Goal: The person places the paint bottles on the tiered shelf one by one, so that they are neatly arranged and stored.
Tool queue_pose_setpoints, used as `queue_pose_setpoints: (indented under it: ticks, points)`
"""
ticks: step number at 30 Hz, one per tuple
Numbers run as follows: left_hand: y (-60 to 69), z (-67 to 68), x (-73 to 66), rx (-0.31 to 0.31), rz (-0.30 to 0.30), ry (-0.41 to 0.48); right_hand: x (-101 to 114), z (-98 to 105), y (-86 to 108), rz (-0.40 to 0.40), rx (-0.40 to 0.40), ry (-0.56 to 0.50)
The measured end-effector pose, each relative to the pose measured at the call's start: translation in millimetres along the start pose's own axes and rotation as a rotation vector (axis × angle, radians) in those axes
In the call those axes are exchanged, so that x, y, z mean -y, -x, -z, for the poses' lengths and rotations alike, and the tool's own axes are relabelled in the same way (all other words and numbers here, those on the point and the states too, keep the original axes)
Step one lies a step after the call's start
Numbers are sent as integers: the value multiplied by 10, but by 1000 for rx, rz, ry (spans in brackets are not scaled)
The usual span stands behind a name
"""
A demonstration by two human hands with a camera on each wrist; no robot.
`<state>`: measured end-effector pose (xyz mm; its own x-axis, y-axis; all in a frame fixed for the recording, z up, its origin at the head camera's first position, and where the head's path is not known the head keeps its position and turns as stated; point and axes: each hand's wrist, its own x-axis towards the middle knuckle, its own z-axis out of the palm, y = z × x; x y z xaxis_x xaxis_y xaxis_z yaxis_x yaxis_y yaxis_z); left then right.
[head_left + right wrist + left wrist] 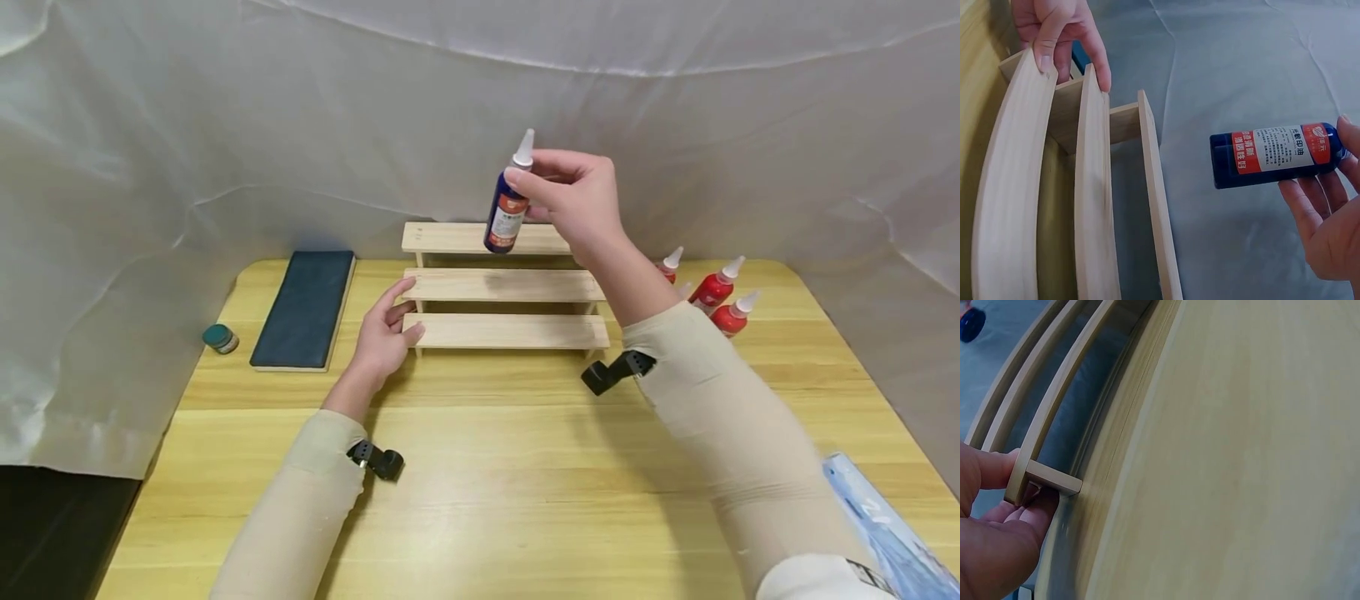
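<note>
Far left of the three-tiered stand of pale wooden boards [502, 332], a small round jar with a teal lid [221, 338] sits on the yellow wood-grain desk [480, 467]. Nearer the stand lies a dark blue rectangular slab [303, 308]. At the stand's left end, the left hand [382, 337] grips the boards, fingers partly curled. Above its top board, clear of it, the right hand [581, 200] pinches a tilted dark blue plastic bottle with a white conical cap [504, 221], thumb opposite fingers. Right of the stand are red plastic bottles with white pointed caps [711, 292].

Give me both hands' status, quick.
Left hand: closed on the end of the wooden rack.
Right hand: closed, holding the blue bottle, white nozzle up.
</note>
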<state>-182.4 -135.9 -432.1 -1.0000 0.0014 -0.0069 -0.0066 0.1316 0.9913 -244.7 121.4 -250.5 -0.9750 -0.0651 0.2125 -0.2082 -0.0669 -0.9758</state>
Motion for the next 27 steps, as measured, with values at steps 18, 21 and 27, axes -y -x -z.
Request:
queue_pose_setpoints:
  ticks: [18, 21, 27]
  points:
    - [71, -36, 14, 1, -21, -15, -161, -588, -358, -48, 61, 97]
    - [76, -55, 15, 0, -19, -10, -214, -660, -376, -63, 61, 126]
    - [94, -82, 15, -3, -14, -7, -283, -722, -405, -84, 63, 164]
